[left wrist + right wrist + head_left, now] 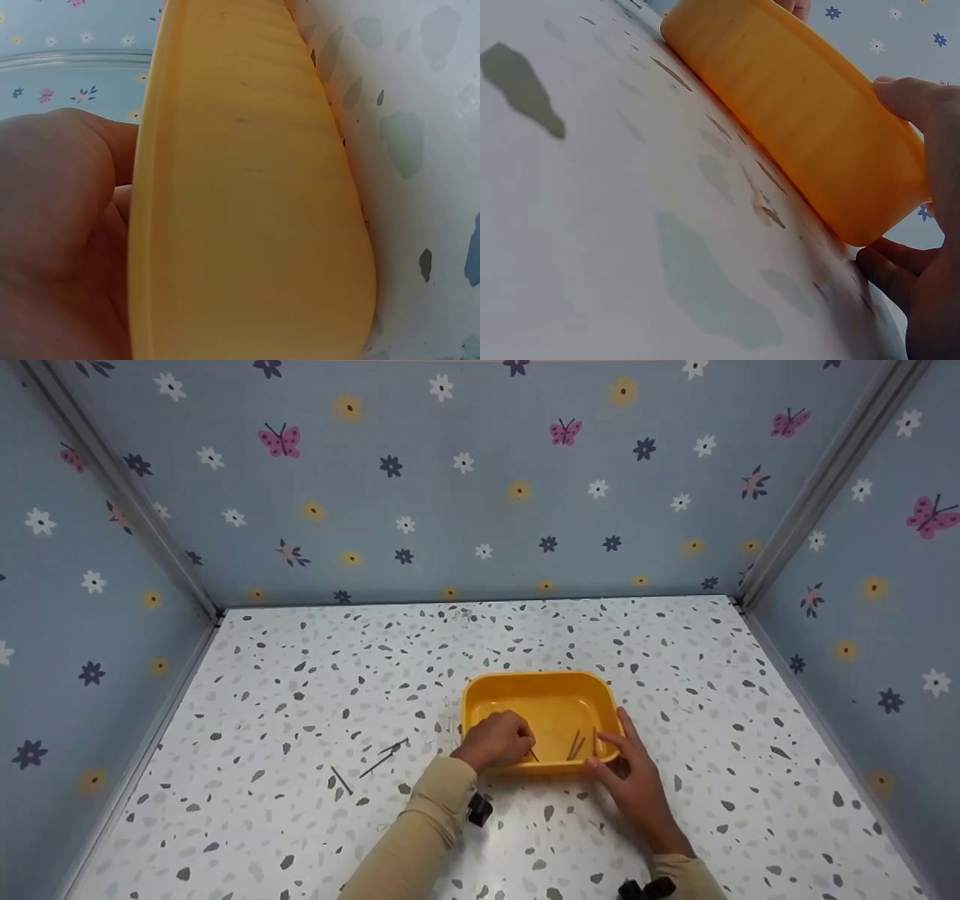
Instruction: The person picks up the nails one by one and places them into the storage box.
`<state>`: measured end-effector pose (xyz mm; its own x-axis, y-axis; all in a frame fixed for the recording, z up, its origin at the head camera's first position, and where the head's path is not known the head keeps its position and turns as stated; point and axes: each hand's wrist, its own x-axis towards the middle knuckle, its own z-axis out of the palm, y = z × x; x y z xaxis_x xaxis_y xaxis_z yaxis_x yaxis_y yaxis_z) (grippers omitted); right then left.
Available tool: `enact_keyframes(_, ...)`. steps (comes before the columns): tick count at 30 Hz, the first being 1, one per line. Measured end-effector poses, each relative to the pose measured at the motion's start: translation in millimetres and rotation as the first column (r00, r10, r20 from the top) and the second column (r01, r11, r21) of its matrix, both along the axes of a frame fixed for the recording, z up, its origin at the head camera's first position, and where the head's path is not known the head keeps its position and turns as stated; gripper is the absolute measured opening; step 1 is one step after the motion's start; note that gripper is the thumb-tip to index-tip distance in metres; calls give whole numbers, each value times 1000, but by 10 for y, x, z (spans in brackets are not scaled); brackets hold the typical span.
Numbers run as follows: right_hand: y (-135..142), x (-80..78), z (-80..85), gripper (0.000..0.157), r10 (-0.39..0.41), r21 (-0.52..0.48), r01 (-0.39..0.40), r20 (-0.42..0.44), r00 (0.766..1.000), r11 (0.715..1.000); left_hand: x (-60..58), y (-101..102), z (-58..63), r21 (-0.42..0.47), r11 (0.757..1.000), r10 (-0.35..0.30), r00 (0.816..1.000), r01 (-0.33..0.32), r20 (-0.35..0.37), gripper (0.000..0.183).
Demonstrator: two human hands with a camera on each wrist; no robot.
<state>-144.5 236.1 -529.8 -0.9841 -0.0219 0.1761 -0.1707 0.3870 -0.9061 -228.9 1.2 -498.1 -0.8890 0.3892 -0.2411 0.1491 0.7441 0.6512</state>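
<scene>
A yellow plastic tray point(555, 705) stands on the speckled tabletop. My left hand point(499, 740) reaches over its front left part, fingers curled, pinching a thin dark nail point(534, 755) low inside. In the left wrist view the tray's outer wall point(255, 195) hides the fingertips. My right hand point(634, 776) grips the front right corner; the right wrist view has its thumb point(907, 97) at the rim and other fingers point(892, 266) low against the outside. Several nails point(576, 746) lie in the tray's right part, near those fingers.
Left of the tray, several loose nails lie on the tabletop point(262, 697), among them a single nail point(341, 781) and a small group point(382, 757). Flower-patterned panels point(480, 480) close off the back and both sides.
</scene>
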Motion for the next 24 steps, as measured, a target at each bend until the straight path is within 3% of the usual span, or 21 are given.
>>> enact_keyframes(12, -6, 18, 12, 40, -16, 41, 16, -4, 1000, 999, 1, 1, -9, 9, 999, 32, 999, -33, 38, 17)
enact_keyframes(24, -13, 3, 7, 40, -24, 36, 24, 2, 1000, 999, 12, -14, -5, 6, 1000, 6, 1000, -6, -6, 18)
